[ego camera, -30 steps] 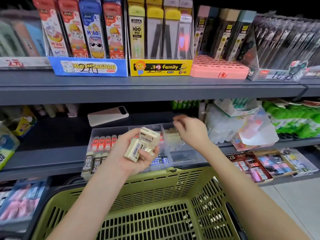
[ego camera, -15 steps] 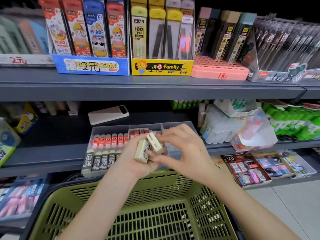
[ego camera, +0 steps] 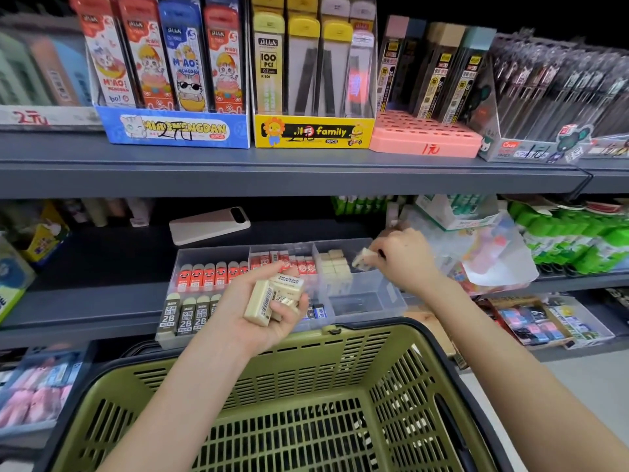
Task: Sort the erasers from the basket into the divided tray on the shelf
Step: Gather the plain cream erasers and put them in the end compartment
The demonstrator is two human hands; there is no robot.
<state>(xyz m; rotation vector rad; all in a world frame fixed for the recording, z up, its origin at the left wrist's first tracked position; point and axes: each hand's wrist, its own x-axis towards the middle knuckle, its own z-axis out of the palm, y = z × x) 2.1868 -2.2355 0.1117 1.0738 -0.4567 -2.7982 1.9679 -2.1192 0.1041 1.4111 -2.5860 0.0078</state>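
Observation:
My left hand [ego camera: 258, 311] holds a small stack of cream erasers [ego camera: 272, 298] above the near edge of the clear divided tray [ego camera: 381, 301] on the lower shelf. My right hand [ego camera: 401, 257] pinches one cream eraser [ego camera: 363, 258] over the tray's back right compartment, where more cream erasers [ego camera: 335, 267] stand in rows. Red-sleeved erasers [ego camera: 211, 275] fill the back left compartments and dark 2B erasers [ego camera: 185, 318] the front left. The green basket [ego camera: 306, 342] sits below my arms; its visible floor looks bare.
A white power bank [ego camera: 209, 228] lies on the shelf behind the tray. Green packs [ego camera: 578, 240] and a crumpled clear bag [ego camera: 493, 257] crowd the right. Pencil-lead display boxes [ego camera: 313, 131] line the upper shelf. More trays [ego camera: 544, 321] sit on the shelf below, at the right.
My right hand took one cream eraser from the stack in my left hand and carried it right and back, over the tray's back right compartment. My left hand stayed put.

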